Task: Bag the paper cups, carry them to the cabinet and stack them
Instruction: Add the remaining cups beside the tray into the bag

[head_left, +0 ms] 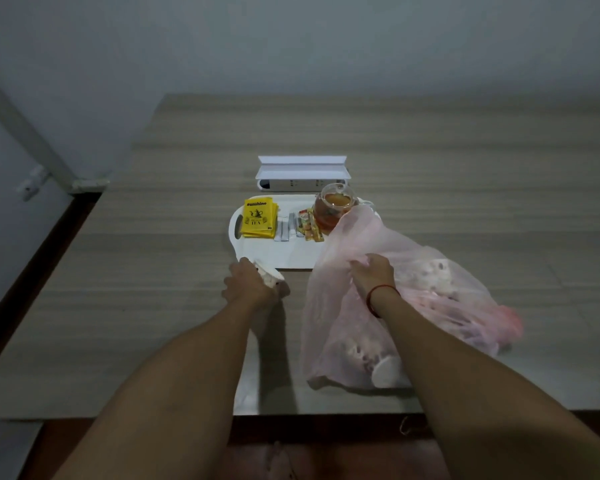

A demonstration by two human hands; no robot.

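Note:
A thin pink plastic bag point(440, 306) lies on the wooden table, right of centre. Several white paper cups show through it, one near the bag's front point(387, 370) and others further back point(437, 271). My right hand point(373, 271) pinches the bag's upper edge and lifts it. My left hand point(248, 282) is closed around a white patterned paper cup point(269, 275), tilted on its side just left of the bag, by the front edge of the tray.
A white tray point(274, 252) holds yellow tea packets point(258, 218), thin sachets point(286, 230) and a glass teapot of amber tea point(333, 207). A white open box point(302, 173) stands behind it. The table's front edge runs near my body; a wall is behind.

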